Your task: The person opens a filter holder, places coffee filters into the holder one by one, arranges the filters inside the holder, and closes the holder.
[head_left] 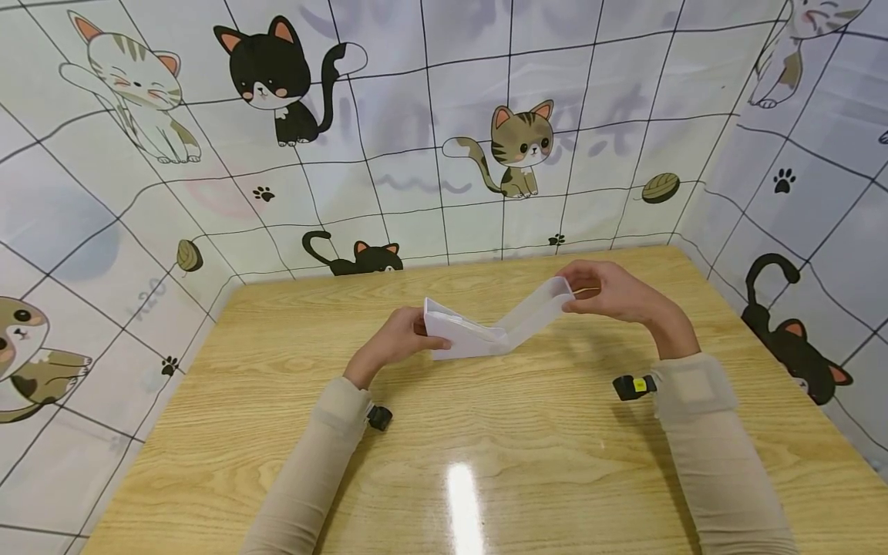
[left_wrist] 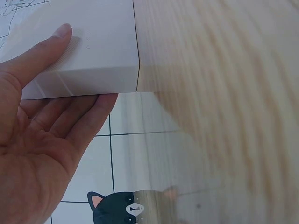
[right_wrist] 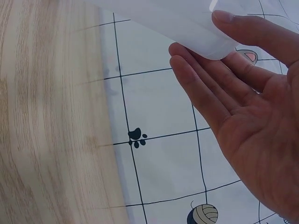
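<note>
Between the hands, a white box point(head_left: 461, 339) stands on its long edge on the table. A translucent plastic cover point(head_left: 537, 312) slants up from its right end; whether the two are joined there is hard to tell. The left hand point(head_left: 402, 337) grips the box's left end, with the thumb point(left_wrist: 49, 49) on its face and the fingers behind. At the cover's raised, rounded end, the right hand point(head_left: 607, 290) holds it between thumb point(right_wrist: 252, 30) and fingers. Something pale shows inside the box, its kind unclear.
The wooden table point(head_left: 520, 447) reaches back to a cat-print cloth wall point(head_left: 416, 169) that also encloses both sides. A bright light reflection point(head_left: 463, 501) lies on the tabletop near the front. Black wrist devices point(head_left: 633, 387) sit at both beige sleeves.
</note>
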Tool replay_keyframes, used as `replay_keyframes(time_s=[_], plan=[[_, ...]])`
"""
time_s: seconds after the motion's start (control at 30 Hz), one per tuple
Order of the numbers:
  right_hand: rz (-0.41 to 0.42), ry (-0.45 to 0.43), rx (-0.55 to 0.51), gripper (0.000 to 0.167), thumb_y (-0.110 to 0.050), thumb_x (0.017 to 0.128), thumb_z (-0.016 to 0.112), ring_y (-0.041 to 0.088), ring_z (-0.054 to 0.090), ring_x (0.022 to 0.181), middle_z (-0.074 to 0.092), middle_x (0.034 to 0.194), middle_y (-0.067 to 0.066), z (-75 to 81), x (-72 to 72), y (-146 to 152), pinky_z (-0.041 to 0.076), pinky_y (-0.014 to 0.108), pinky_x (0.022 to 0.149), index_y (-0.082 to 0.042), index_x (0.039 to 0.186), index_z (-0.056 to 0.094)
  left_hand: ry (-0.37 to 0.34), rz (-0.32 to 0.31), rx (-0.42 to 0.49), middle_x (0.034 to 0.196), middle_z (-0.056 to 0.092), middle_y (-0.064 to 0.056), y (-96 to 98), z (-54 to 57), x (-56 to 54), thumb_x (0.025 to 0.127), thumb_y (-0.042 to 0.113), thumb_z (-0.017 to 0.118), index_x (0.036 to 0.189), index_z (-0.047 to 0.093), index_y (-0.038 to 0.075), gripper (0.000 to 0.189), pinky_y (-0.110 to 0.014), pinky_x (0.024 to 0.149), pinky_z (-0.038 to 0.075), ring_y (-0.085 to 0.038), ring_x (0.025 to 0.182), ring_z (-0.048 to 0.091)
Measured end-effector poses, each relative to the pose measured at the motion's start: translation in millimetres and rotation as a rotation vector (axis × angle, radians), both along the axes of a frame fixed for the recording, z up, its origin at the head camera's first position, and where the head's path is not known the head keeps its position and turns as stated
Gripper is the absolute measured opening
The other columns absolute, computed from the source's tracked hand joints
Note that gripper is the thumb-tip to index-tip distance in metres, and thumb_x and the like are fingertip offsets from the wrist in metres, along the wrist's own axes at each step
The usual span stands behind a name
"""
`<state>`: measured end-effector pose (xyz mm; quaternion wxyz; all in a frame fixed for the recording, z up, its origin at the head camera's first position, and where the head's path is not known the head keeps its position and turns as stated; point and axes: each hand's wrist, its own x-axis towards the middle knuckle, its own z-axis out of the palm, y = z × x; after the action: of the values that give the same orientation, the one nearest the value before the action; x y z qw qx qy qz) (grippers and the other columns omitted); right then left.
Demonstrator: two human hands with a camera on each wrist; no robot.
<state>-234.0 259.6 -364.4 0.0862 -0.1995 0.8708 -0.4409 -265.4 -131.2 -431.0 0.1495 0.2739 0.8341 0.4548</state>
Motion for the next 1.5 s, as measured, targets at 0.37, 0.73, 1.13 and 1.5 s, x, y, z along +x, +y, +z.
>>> replay_keyframes(time_s=[0.37,0.73,1.13,1.5], plan=[[0.009,0.023,-0.001,0.039,-0.012,0.095,0.076,0.020,0.067,0.113,0.069,0.128,0.019,1.9,1.2,-2.2,0.054,0.022,0.095,-0.002,0.130,0.063,0.002,0.002,-0.001,0.118,0.076,-0.014,0.0,0.2,-0.1,0.088,0.017,0.084,0.124,0.071,0.007,0.039,-0.032,0.082,0.060,-0.021,0.099,0.076],[0.012,0.014,-0.048,0.041,-0.011,0.095,0.076,0.013,0.067,0.108,0.069,0.127,0.020,0.8,0.7,-3.3,0.054,0.022,0.094,-0.001,0.132,0.062,-0.002,0.004,-0.005,0.118,0.076,-0.012,0.5,0.4,-0.2,0.088,0.015,0.084,0.124,0.071,0.007,0.039,-0.031,0.081,0.060,-0.020,0.098,0.076],[0.017,0.015,-0.073,0.042,-0.009,0.095,0.075,0.008,0.067,0.108,0.068,0.128,0.022,1.3,0.8,-5.4,0.054,0.020,0.093,0.001,0.134,0.061,-0.018,0.013,-0.002,0.120,0.076,-0.015,1.3,0.3,0.1,0.088,0.015,0.084,0.125,0.070,0.005,0.041,-0.032,0.083,0.060,-0.023,0.101,0.076],[-0.007,0.023,-0.051,0.046,-0.011,0.095,0.076,0.006,0.065,0.108,0.067,0.130,0.021,1.6,1.1,-8.2,0.053,0.019,0.093,0.000,0.137,0.060,-0.031,0.010,-0.018,0.121,0.075,-0.020,3.2,10.0,5.5,0.090,0.005,0.080,0.124,0.069,-0.001,0.037,-0.032,0.082,0.060,-0.027,0.102,0.076]])
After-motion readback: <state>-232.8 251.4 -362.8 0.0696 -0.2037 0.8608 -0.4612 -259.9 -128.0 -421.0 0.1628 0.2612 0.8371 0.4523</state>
